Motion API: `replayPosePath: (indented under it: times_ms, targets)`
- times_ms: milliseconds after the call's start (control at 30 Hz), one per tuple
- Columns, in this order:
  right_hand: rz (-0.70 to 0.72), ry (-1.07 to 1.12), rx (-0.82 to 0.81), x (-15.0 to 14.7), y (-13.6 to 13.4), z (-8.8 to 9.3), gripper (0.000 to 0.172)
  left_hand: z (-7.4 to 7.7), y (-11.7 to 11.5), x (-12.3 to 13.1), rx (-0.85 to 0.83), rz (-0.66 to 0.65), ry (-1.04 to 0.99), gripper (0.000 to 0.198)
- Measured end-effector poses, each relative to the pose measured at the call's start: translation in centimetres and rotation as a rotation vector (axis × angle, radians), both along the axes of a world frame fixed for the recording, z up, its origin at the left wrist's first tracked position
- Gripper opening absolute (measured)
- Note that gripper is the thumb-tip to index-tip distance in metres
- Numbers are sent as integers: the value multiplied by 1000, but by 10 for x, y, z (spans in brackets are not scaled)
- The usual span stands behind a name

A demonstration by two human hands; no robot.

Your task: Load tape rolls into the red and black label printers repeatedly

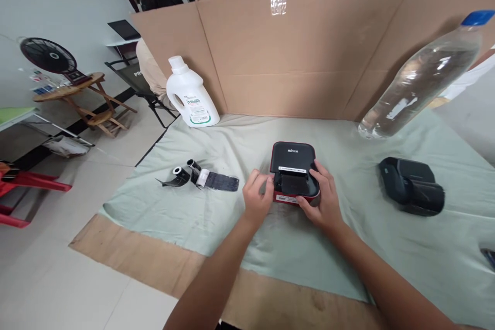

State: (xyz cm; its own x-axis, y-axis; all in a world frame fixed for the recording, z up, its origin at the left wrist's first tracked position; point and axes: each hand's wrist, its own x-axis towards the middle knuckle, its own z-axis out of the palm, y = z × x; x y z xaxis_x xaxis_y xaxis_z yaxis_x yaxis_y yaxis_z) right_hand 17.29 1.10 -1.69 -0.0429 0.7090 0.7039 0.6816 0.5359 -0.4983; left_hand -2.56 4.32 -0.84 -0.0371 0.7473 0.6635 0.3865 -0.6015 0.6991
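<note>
A black and red printer-like device [294,165] lies on the pale green cloth in front of me. My right hand [323,198] grips its right side and lower right corner, thumb at the front edge. At its left edge, my left hand [258,195] has its fingers drawn together, its fingertips touching or very near the device; anything between them is too small to tell. A dark slot part shows between both hands, below a white label strip. To the left lie black ribbon rolls [180,177] and a dark strip [222,181] with a white piece at its end.
A second black device [412,185] sits at the right. A white jug [192,95] stands at the back left, and a large clear bottle [421,80] leans at the back right. Behind them rises a cardboard wall [286,62]. A dark object's edge [489,255] shows far right.
</note>
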Motion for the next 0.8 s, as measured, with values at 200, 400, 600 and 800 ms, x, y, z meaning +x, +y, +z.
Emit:
replayPosePath:
  times_ms: [200,400,600,800]
  targets:
    - [-2,-29,24,1,3,3,64,-3,16,3,-112,-112,-111,41]
    - [10,-15,7,-1,1,1,64,-17,17,1,-68,-153,-102,41]
    - [29,-2,-4,0,0,-4,67,-17,10,-4,-97,-169,-79,33]
    - [19,23,-58,-2,-2,-2,70,-17,5,-7,-120,-185,-100,29]
